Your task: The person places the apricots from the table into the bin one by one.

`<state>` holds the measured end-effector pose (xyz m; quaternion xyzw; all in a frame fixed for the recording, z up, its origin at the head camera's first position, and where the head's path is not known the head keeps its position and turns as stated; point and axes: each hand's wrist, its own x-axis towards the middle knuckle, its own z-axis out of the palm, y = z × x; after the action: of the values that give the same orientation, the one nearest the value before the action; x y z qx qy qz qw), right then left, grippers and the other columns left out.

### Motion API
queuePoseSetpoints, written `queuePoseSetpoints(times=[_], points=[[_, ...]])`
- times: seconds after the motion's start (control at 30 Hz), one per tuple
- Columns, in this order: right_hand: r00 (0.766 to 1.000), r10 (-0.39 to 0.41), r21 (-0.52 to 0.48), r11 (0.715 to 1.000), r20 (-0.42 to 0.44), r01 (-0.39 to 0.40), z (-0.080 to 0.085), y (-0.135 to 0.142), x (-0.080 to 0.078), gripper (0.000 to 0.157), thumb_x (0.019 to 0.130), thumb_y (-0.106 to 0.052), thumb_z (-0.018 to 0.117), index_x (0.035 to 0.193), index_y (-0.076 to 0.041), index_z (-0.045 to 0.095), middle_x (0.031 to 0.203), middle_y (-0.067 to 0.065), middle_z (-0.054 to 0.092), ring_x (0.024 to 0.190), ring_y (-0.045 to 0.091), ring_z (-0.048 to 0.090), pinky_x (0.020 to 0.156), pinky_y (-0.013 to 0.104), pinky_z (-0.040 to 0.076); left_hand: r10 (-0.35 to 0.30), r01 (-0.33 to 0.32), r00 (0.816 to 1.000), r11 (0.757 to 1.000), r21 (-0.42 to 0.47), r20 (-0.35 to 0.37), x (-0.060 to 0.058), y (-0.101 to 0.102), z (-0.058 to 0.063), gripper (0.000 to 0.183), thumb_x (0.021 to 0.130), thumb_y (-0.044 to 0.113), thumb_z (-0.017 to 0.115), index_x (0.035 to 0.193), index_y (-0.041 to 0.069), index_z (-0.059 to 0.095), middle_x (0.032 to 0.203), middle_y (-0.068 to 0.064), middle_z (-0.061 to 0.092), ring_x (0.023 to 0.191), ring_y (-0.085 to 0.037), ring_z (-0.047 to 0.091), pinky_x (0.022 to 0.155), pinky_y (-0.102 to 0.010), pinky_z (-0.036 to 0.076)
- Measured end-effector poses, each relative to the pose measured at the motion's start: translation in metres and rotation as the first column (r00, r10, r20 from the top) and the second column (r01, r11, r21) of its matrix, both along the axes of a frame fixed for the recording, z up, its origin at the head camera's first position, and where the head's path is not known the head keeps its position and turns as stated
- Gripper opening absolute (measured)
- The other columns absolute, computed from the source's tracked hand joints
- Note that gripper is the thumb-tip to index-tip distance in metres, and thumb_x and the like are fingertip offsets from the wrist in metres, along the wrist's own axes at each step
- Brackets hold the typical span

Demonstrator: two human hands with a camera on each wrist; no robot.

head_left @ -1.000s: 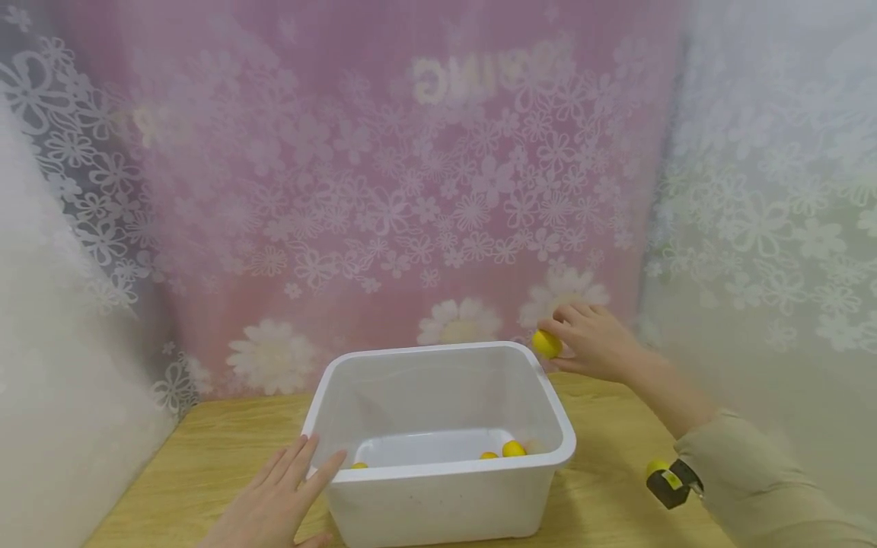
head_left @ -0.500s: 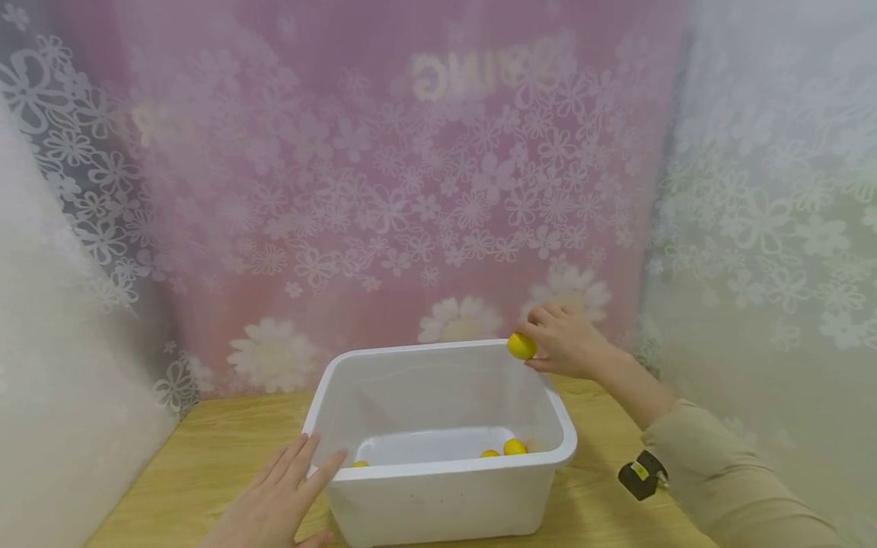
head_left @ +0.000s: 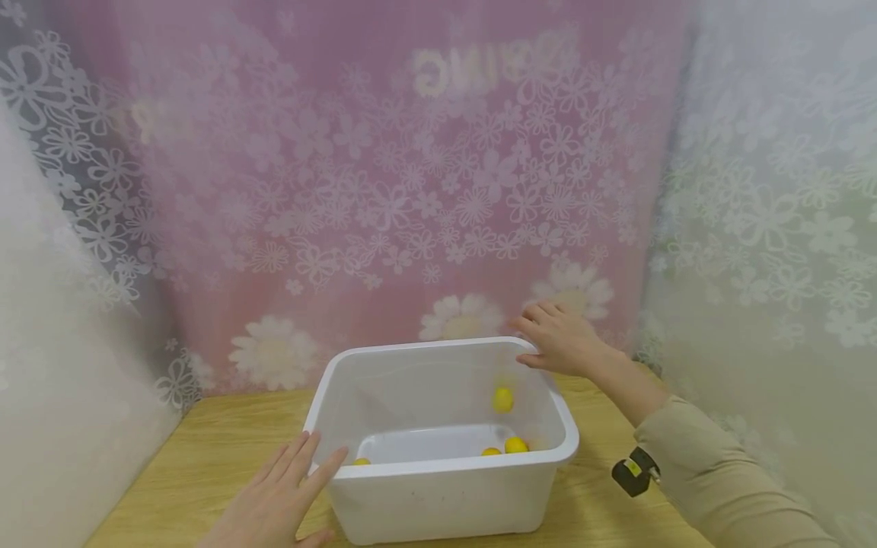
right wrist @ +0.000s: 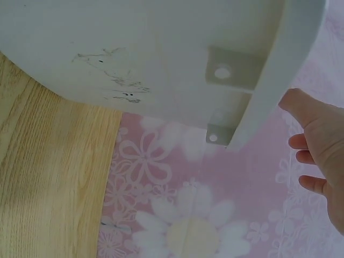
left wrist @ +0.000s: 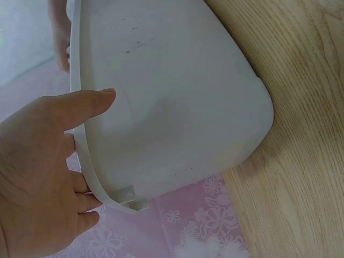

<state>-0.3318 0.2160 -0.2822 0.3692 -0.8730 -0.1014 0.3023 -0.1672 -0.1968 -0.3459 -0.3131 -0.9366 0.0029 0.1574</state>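
A white plastic tub [head_left: 438, 472] stands on the wooden table. My left hand [head_left: 274, 495] rests at its near left corner, fingers touching the rim and thumb beside the outer wall in the left wrist view. Over the far right corner of the rim, my right hand [head_left: 558, 339] is held with fingers apart and nothing in them. Below it a small yellow ball [head_left: 503, 399], slightly blurred, is in mid-air inside the tub. Farther down lie another yellow ball [head_left: 516, 444], an orange-yellow one [head_left: 490, 452] and one at the left [head_left: 361, 461], partly hidden by the front rim.
Wooden tabletop [head_left: 205, 457] shows on both sides of the tub. A pink flowered curtain [head_left: 411, 190] hangs close behind, with pale sheets at left and right. A black device [head_left: 634, 472] is attached under the right sleeve.
The right hand has moved left over the tub's rim and let go of the yellow ball, which is now falling inside. The left hand has stayed in place.
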Motion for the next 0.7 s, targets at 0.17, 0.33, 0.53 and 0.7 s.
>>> queuePoseSetpoints(times=[0.17, 0.33, 0.53, 0.7], points=[[1.000, -0.018, -0.019, 1.000, 0.010, 0.018, -0.003, 0.005, 0.003, 0.047, 0.079, -0.038, 0.071, 0.114, -0.009, 0.060, 0.097, 0.009, 0.057, 0.092, 0.028, 0.053, 0.079, 0.042, 0.046, 0.011, -0.012, 0.999, 1.000, 0.007, 0.051, -0.001, 0.000, 0.002, 0.079, 0.078, 0.049, 0.067, 0.141, 0.011, 0.038, 0.138, -0.029, 0.036, 0.125, -0.044, 0.037, 0.097, -0.054, 0.034], [0.999, -0.026, -0.068, 0.997, 0.045, 0.029, -0.009, 0.018, 0.008, 0.048, 0.080, -0.034, 0.070, 0.118, -0.008, 0.059, 0.097, 0.009, 0.056, 0.094, 0.028, 0.052, 0.079, 0.044, 0.046, 0.005, -0.006, 0.999, 1.000, 0.007, 0.043, 0.000, -0.001, 0.002, 0.079, 0.078, 0.048, 0.067, 0.142, 0.011, 0.038, 0.138, -0.029, 0.036, 0.125, -0.044, 0.037, 0.097, -0.054, 0.035], [1.000, 0.000, -0.114, 0.993, 0.010, 0.001, -0.016, 0.041, 0.017, 0.048, 0.079, -0.031, 0.071, 0.118, -0.006, 0.059, 0.097, 0.010, 0.057, 0.093, 0.030, 0.053, 0.075, 0.047, 0.048, 0.003, -0.003, 0.999, 1.000, 0.009, 0.036, -0.001, -0.001, 0.001, 0.079, 0.078, 0.049, 0.067, 0.141, 0.010, 0.039, 0.138, -0.029, 0.036, 0.125, -0.044, 0.037, 0.097, -0.054, 0.035], [0.998, 0.053, -0.145, 0.988, -0.043, -0.058, -0.028, 0.060, 0.026, 0.043, 0.083, -0.037, 0.066, 0.111, -0.004, 0.060, 0.093, 0.009, 0.057, 0.087, 0.029, 0.054, 0.071, 0.046, 0.048, 0.011, -0.011, 0.998, 1.000, 0.012, 0.058, -0.001, -0.001, 0.001, 0.079, 0.078, 0.049, 0.067, 0.141, 0.010, 0.039, 0.138, -0.029, 0.036, 0.125, -0.044, 0.036, 0.097, -0.054, 0.034]])
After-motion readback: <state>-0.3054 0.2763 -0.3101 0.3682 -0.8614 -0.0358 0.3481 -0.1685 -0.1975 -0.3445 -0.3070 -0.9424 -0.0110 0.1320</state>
